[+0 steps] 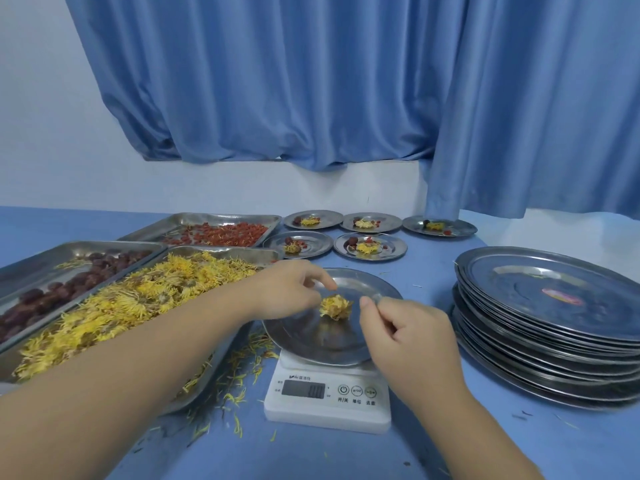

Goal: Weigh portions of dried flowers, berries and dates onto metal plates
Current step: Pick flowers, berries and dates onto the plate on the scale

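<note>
Loosely curled left hand [291, 289] over flower [335, 306], right hand [408, 330] pinching plate [311, 336]

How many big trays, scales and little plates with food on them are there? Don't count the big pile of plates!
Big trays: 3
Scale: 1
Plate on the scale, with one flower: 1
Filled little plates at the back: 5
Total: 10
</note>
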`<state>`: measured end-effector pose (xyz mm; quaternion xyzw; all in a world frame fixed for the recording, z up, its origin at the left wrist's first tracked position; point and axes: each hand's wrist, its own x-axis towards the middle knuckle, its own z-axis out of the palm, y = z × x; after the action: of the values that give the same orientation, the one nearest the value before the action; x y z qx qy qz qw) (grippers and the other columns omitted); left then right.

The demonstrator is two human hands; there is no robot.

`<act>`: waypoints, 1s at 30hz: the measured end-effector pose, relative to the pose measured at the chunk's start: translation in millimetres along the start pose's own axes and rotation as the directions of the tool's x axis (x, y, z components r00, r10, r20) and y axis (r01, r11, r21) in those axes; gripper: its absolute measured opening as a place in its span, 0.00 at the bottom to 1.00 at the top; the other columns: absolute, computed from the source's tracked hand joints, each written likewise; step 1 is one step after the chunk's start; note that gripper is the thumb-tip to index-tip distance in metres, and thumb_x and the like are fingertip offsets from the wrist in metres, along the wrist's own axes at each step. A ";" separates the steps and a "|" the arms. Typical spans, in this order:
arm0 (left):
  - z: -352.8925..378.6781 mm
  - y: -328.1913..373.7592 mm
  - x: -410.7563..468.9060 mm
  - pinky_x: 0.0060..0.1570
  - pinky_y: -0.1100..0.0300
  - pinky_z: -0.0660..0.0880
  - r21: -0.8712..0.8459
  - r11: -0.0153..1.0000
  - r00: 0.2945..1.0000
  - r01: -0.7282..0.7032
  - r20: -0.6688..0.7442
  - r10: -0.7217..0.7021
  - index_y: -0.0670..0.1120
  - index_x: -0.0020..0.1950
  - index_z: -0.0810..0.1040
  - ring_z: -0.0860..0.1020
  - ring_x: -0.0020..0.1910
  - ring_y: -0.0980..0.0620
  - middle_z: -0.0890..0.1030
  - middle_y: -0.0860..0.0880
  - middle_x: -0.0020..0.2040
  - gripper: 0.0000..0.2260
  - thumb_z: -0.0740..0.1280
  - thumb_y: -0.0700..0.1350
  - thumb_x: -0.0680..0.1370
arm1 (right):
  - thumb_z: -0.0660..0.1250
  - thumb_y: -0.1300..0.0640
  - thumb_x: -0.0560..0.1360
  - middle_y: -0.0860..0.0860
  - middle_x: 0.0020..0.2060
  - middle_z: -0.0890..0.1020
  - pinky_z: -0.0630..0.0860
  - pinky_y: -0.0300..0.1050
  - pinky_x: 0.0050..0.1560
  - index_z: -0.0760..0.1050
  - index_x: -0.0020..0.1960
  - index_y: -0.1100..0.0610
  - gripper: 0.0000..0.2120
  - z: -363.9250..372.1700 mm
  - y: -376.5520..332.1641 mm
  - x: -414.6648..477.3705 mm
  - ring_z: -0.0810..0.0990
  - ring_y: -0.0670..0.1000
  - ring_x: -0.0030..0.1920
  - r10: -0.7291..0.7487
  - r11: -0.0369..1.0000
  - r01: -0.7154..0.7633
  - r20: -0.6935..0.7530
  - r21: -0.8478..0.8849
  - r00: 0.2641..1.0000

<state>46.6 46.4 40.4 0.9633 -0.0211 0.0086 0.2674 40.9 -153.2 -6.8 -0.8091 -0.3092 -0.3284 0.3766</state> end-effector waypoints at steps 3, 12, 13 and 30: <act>-8.6 -3.4 -11.3 0.59 0.39 0.75 -0.049 0.998 0.998 -0.034 -0.045 0.031 0.62 0.53 0.80 0.78 0.59 0.38 0.82 0.46 0.57 0.12 0.64 0.46 0.75 | 0.62 0.52 0.75 0.49 0.21 0.55 0.59 0.45 0.26 0.51 0.27 0.51 0.24 -0.1 -3.7 -1.3 0.57 0.49 0.24 -0.025 1.000 0.025 -0.001 0.011 1.000; -32.7 -44.6 -68.4 0.44 0.56 0.71 -0.206 0.978 0.984 -0.016 -0.174 -0.020 0.60 0.49 0.82 0.77 0.39 0.49 0.84 0.45 0.48 0.12 0.65 0.43 0.77 | 0.58 0.49 0.76 0.45 0.22 0.57 0.59 0.43 0.25 0.55 0.27 0.51 0.22 3.3 -28.0 -16.5 0.59 0.47 0.23 -0.237 0.971 0.237 0.022 -0.007 0.971; -37.9 -53.0 -76.3 0.40 0.57 0.68 -0.210 0.978 0.983 0.000 -0.178 -0.039 0.60 0.49 0.82 0.73 0.33 0.50 0.83 0.42 0.46 0.11 0.65 0.44 0.77 | 0.58 0.49 0.76 0.46 0.22 0.58 0.60 0.44 0.24 0.58 0.26 0.53 0.22 5.0 -32.4 -17.7 0.61 0.48 0.23 -0.264 0.964 0.265 0.022 -0.010 0.964; -177.1 -232.2 -115.6 0.49 0.53 0.72 -0.029 0.917 0.833 0.399 -0.407 -0.375 0.51 0.50 0.80 0.78 0.48 0.48 0.81 0.47 0.49 0.07 0.62 0.48 0.81 | 0.57 0.54 0.76 0.45 0.41 0.77 0.70 0.37 0.25 0.78 0.50 0.53 0.11 106.1 -104.6 -9.2 0.75 0.45 0.34 -0.327 0.944 0.326 0.225 0.045 0.918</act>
<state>-59.3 340.6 69.4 0.9319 0.2300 0.1539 0.2343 -11.0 -14.4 -24.4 -0.7774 -0.4822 -0.2899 0.2810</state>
